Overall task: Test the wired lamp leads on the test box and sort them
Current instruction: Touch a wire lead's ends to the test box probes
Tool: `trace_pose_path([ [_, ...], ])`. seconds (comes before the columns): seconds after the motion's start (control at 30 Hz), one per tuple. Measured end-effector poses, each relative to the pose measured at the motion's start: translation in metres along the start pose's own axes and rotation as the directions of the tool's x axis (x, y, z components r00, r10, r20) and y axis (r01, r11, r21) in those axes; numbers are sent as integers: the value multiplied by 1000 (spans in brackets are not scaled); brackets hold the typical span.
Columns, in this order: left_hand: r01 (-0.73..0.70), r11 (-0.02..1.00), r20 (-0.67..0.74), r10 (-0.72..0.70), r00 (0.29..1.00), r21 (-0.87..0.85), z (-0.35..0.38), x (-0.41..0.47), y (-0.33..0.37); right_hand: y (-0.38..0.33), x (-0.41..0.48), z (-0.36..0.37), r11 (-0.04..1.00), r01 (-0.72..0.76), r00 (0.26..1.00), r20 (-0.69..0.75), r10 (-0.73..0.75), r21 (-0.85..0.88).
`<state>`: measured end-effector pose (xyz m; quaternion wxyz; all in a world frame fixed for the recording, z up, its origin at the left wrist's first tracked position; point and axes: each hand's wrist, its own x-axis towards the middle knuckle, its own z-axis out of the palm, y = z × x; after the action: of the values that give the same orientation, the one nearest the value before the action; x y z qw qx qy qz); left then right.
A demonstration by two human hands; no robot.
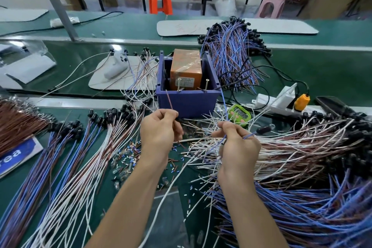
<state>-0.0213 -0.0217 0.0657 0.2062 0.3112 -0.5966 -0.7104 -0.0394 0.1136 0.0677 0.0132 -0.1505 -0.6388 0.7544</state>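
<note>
A blue test box (187, 101) stands mid-table with an orange block (186, 69) inside and two upright metal screws (179, 84) at its front rim. Just in front of it, my left hand (159, 129) pinches a brown wire (169, 99) whose free end points up toward the left screw. My right hand (237, 143) pinches a blue wire (224, 104) that rises toward the right screw (206, 85). Both wires belong to one lamp lead, whose black lamp holder (264, 129) hangs to the right of my right hand.
Sorted leads lie fanned at the left: white-brown (96, 157) and blue-brown (46, 171). A tangled pile of leads (302, 147) fills the right, more blue ones (231, 54) behind the box. A green timer (240, 116), a white power strip (281, 100) and loose wire scraps (128, 159) surround my hands.
</note>
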Motion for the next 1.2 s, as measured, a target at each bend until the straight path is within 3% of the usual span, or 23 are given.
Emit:
trace_pose_path([
  [1.2,-22,1000,80,21,997,10,1,18,-7,7,11,23,994,-15,998,56,21,-109],
])
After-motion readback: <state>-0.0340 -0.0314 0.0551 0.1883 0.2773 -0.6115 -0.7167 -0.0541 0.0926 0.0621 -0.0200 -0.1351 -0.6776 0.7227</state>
